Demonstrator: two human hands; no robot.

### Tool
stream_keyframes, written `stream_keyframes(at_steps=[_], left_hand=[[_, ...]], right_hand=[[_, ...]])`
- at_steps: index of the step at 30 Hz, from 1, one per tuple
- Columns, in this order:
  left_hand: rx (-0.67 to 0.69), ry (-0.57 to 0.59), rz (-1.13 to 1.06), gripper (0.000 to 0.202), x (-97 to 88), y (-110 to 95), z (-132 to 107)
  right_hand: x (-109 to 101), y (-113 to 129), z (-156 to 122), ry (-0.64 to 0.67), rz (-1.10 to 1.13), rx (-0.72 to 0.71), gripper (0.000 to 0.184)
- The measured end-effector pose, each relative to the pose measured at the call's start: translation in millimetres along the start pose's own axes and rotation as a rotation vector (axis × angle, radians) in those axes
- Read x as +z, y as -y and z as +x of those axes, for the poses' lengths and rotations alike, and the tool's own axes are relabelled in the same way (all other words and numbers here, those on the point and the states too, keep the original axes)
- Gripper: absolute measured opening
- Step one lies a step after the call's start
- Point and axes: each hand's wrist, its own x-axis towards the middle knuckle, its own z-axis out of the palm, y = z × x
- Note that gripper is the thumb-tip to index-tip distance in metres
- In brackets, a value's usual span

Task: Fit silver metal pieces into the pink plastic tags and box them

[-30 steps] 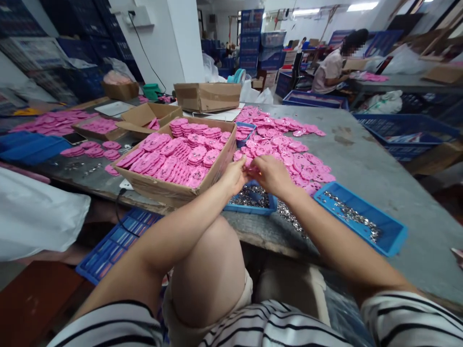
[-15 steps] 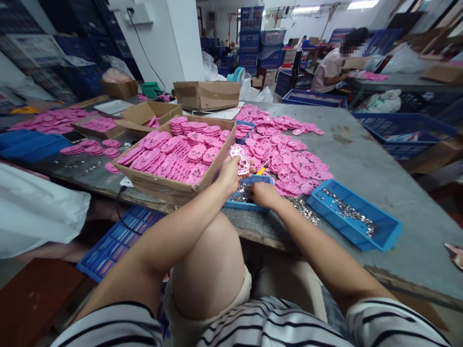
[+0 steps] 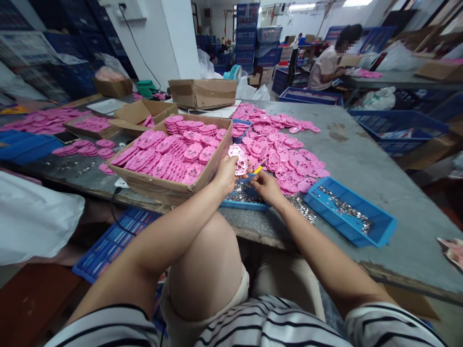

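My left hand (image 3: 227,174) is closed round a pink plastic piece with a scalloped edge and cut-outs (image 3: 238,159), holding it up beside the cardboard box. My right hand (image 3: 266,186) has its fingers pinched together just above a small blue tray (image 3: 231,204) of tiny shiny metal parts (image 3: 247,192). Whatever is between those fingertips is too small to make out. A yellow object (image 3: 258,169) shows just behind the right fingers. Beyond both hands lies a heap of similar pink pieces (image 3: 289,161).
An open cardboard box (image 3: 152,185) packed with stacked pink pieces stands left of my hands. To the right, a longer blue tray (image 3: 378,235) holds metal parts, with more loose parts (image 3: 302,208) beside it. A co-worker (image 3: 327,67) sits at another table.
My right hand has risen out of the metal parts in the small tray and now pinches above it, closer to the pink piece. The left hand keeps its hold. The view has shifted slightly.
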Motion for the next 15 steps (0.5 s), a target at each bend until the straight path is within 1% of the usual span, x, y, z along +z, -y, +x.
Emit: stream_keyframes(at_steps=[3,4,6,8,11,13,15], left_hand=[[-0.007,0.032,0.07,0.006,-1.0,2,-1],[-0.015,0.053,0.105,0.008,-1.0,3,-2],[-0.033,0.103,0.176,0.021,-0.7,5,-5],[-0.04,0.163,0.224,0.028,0.0,7,-7],[-0.047,0.238,0.223,0.029,1.2,11,-9],[-0.058,0.247,0.19,0.03,1.4,13,-9],[-0.056,0.232,0.151,0.032,1.1,14,-9]], right_hand=[[-7,2,2,-0.075,0.253,0.067,0.017],[-11,4,2,-0.099,0.307,0.078,0.019],[-20,8,2,-0.139,0.343,0.062,0.019],[-28,14,0,-0.167,0.279,-0.002,0.016],[-33,21,-6,-0.192,0.06,-0.171,0.006],[-33,24,-10,-0.193,-0.08,-0.292,0.005],[-31,25,-13,-0.193,-0.145,-0.383,0.008]])
